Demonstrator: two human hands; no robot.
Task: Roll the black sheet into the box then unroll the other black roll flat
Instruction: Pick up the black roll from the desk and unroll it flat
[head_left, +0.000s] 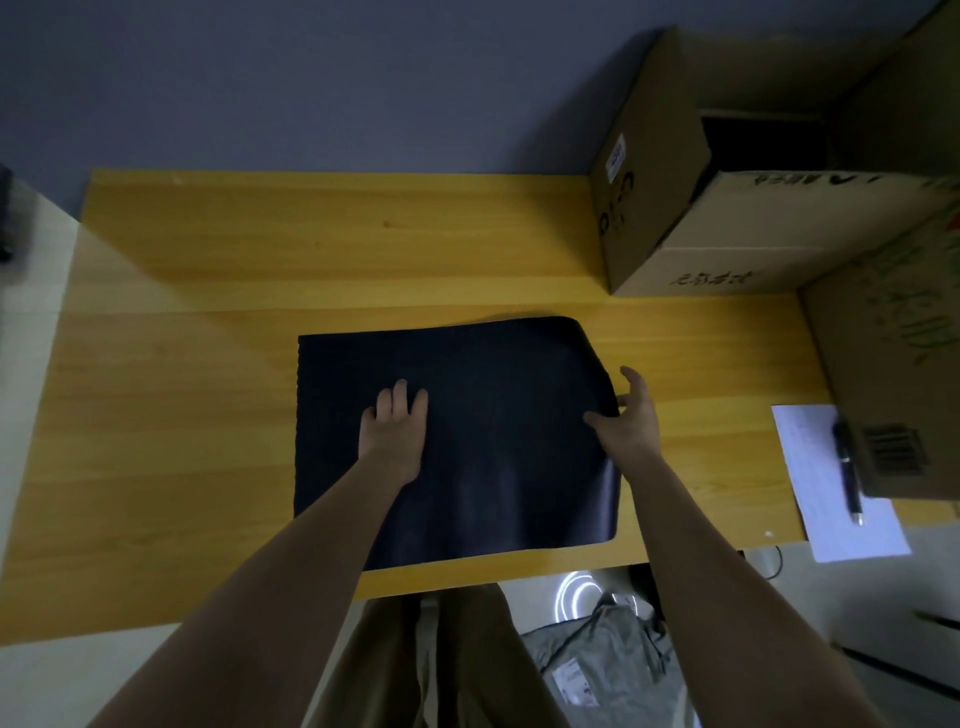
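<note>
A black sheet (483, 395) lies spread on the yellow wooden table (208, 322), its right edge curling slightly upward. My left hand (396, 431) presses flat on the sheet's left-centre, fingers together. My right hand (626, 415) is at the sheet's right edge, thumb on top and fingers curled around the lifted edge. An open cardboard box (696, 208) stands at the back right of the table, with something dark inside its opening (763, 145). Whether that is the other black roll I cannot tell.
A second cardboard box (893, 374) stands at the right edge of the table. Beside it lies a white paper (810, 467) with a black pen (848, 473) on it. Below the table's front edge, a grey bag (608, 660) rests on the floor.
</note>
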